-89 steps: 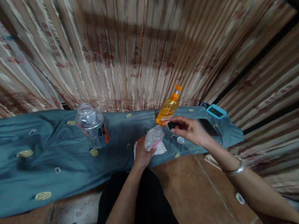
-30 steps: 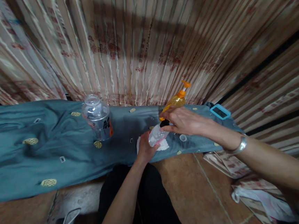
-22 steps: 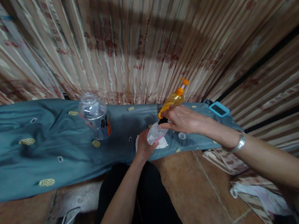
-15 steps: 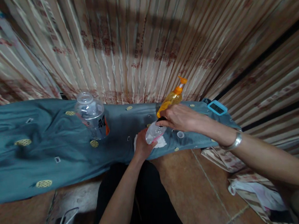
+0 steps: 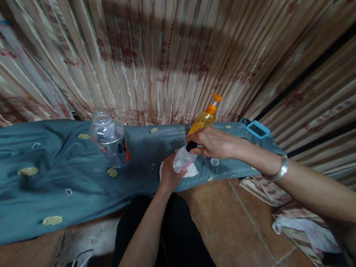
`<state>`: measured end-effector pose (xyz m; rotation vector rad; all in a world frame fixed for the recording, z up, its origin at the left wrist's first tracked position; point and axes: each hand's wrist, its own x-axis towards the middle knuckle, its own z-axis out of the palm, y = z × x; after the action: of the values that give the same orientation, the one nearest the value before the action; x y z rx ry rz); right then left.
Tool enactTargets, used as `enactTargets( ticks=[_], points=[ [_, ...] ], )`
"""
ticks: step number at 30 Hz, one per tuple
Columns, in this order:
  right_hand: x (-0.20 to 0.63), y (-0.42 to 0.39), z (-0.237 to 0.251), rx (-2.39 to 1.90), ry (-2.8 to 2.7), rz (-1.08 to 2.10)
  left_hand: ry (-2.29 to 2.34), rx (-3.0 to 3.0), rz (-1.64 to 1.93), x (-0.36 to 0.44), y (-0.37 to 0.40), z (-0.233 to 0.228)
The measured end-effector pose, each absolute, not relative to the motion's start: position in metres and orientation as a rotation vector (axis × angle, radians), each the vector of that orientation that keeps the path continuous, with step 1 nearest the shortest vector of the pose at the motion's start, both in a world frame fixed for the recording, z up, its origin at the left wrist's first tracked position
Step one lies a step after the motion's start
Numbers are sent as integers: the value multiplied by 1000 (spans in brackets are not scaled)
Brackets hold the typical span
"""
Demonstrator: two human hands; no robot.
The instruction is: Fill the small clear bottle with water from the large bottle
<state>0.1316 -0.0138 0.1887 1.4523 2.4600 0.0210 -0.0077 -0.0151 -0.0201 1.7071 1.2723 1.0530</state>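
My left hand [image 5: 169,173] is closed round a small translucent plastic bottle [image 5: 182,160] with a pinkish patch low on its side. The bottle leans up and to the right. At its upper end, my right hand [image 5: 208,142] pinches a black cap [image 5: 191,146] between thumb and fingers; I cannot tell whether the cap still touches the bottle's neck. A white tissue [image 5: 191,170] lies under the bottle and left hand. Right of it sits a small clear cap [image 5: 214,162]. Behind my right hand stands a yellow pump bottle [image 5: 203,119], its lower part hidden.
A large clear open jar [image 5: 108,139] stands left on the teal patterned cloth [image 5: 86,191]. A blue-framed digital timer [image 5: 258,129] is at the right end. A pleated curtain [image 5: 146,57] hangs close behind. Below are my legs and the tiled floor [image 5: 223,221].
My right hand has turned slightly, and more of the black cap shows between its fingers. My left hand and the small bottle have barely moved.
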Motion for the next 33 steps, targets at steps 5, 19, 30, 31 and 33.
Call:
enactTargets(
  ticks=[5, 19, 30, 31, 33],
  points=[
    [128, -15, 190, 1479, 2433, 44, 1254, 1716, 1048, -8, -15, -20],
    [134, -15, 183, 1416, 2457, -29, 1254, 1727, 1070, -8, -16, -22],
    [128, -23, 176, 1502, 2443, 20, 1263, 1748, 1054, -9, -18, -18],
    [128, -23, 176, 1510, 2440, 24, 1256, 1749, 1057, -9, -19, -17],
    [127, -24, 175, 1529, 2437, 32, 1236, 1750, 1062, -9, -19, -14]
  ],
)
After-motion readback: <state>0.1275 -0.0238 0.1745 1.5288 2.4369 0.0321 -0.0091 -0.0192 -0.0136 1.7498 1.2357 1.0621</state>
